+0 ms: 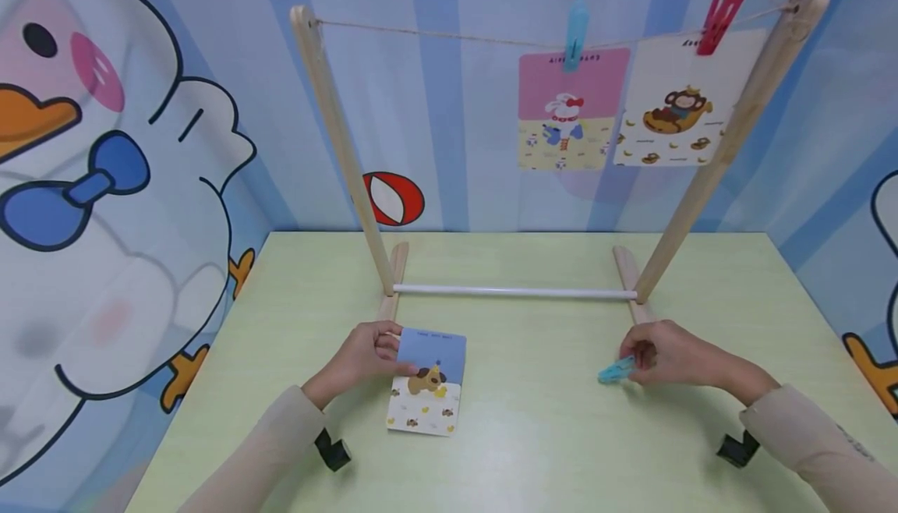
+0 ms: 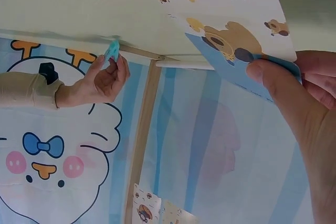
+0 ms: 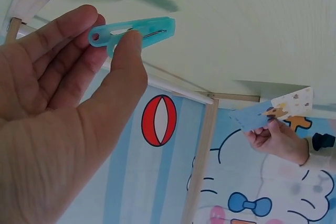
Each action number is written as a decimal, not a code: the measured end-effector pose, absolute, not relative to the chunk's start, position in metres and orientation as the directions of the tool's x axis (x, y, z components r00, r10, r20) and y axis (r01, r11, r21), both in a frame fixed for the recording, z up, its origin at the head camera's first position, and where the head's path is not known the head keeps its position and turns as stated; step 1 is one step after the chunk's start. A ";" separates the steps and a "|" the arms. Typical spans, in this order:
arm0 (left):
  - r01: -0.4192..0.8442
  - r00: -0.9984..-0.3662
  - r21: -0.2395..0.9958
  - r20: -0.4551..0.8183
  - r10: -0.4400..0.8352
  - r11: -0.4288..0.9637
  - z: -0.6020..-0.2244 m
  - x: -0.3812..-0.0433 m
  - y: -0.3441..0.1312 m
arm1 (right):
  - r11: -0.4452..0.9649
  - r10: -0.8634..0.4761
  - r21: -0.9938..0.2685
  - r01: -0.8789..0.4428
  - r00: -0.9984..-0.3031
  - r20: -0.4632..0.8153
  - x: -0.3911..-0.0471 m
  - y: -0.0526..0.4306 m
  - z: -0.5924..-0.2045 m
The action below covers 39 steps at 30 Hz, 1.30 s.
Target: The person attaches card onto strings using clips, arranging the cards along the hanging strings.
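My left hand (image 1: 366, 359) pinches a blue and white card (image 1: 426, 388) by its left edge, thumb on the printed dog and fingers behind. In the left wrist view the same card (image 2: 236, 35) tilts away from the thumb. On the right, my right hand (image 1: 666, 355) holds a light blue clothespin (image 1: 616, 370) between thumb and fingers, low over the table. The right wrist view shows this clothespin (image 3: 137, 32) lying across the fingertips with its metal spring visible.
A wooden frame with a white crossbar (image 1: 515, 291) stands on the pale table (image 1: 519, 435). From its string (image 1: 435, 32) hang a pink card (image 1: 596, 100) under a blue clothespin (image 1: 576, 36) and a monkey card (image 1: 677, 135) under a red clothespin (image 1: 722, 14). A cartoon-printed backdrop surrounds the table.
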State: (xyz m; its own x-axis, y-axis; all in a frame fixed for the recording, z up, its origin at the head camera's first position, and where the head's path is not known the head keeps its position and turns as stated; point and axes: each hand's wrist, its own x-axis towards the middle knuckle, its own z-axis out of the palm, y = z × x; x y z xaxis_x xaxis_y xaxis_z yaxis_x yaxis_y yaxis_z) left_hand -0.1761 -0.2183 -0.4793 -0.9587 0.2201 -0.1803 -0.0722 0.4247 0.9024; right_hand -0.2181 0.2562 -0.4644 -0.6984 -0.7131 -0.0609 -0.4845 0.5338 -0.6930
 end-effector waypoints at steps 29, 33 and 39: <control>-0.029 -0.969 0.916 -0.123 0.213 0.400 -0.464 -0.181 -0.215 | 0.474 -0.726 -0.773 -0.421 -0.684 -0.073 -0.220 0.256 -0.447; -0.023 -0.974 0.923 -0.107 0.199 0.384 -0.460 -0.183 -0.215 | 0.468 -0.728 -0.776 -0.423 -0.683 -0.066 -0.222 0.253 -0.442; -0.017 -0.978 0.932 -0.091 0.188 0.361 -0.450 -0.186 -0.215 | 0.447 -0.744 -0.776 -0.445 -0.666 -0.047 -0.226 0.251 -0.437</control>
State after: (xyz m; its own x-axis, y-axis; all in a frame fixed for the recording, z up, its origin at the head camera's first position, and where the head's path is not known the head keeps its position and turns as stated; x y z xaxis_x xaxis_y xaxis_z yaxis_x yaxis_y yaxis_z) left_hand -0.1862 -0.2149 -0.4501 -0.9779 0.1883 -0.0905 -0.0168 0.3609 0.9324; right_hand -0.2256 0.2510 -0.4368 -0.6660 -0.7444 -0.0467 -0.4448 0.4467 -0.7763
